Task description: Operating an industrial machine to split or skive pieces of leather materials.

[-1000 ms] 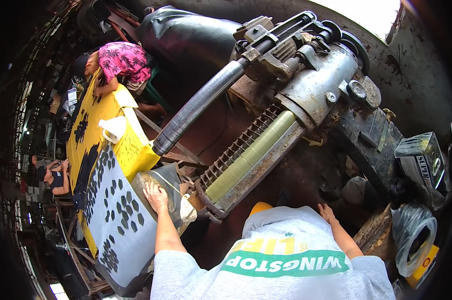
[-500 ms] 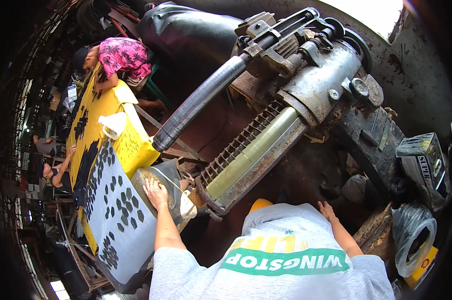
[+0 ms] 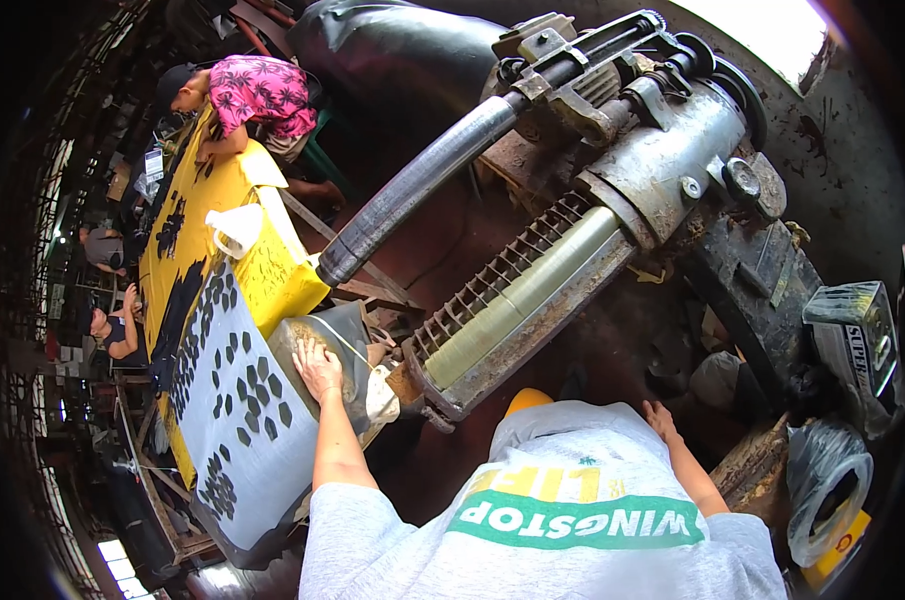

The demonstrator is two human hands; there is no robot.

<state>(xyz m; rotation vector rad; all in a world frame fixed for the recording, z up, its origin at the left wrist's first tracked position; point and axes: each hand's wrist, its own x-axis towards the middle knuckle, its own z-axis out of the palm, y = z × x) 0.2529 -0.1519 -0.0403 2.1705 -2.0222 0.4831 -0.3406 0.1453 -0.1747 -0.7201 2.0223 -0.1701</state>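
Observation:
My left hand (image 3: pixel 317 368) lies on a worn, dark grey rounded block (image 3: pixel 348 347) at the near end of a long table, its fingers stretched out and holding nothing. A pale cord crosses the block, and an off-white cloth-like piece (image 3: pixel 381 396) hangs beside it. To the block's left, a grey sheet (image 3: pixel 290 432) bears many small black angular pieces (image 3: pixel 256 397). My right hand (image 3: pixel 659 420) is low by my right side, partly behind my shirt; its visible fingers are apart, with nothing seen in them.
A heavy metal machine (image 3: pixel 662 160) with a long roller (image 3: pixel 412 190) and coil spring stands ahead. A white jug (image 3: pixel 236 228) sits on yellow sheeting (image 3: pixel 272 270). Co-workers lean at the table's far side. At right are a battery-like box (image 3: pixel 852 325) and a plastic-wrapped roll (image 3: pixel 827 480).
The whole view has shifted slightly, so the machine and table sit further right. My left hand stays on the block and my right hand stays by my side.

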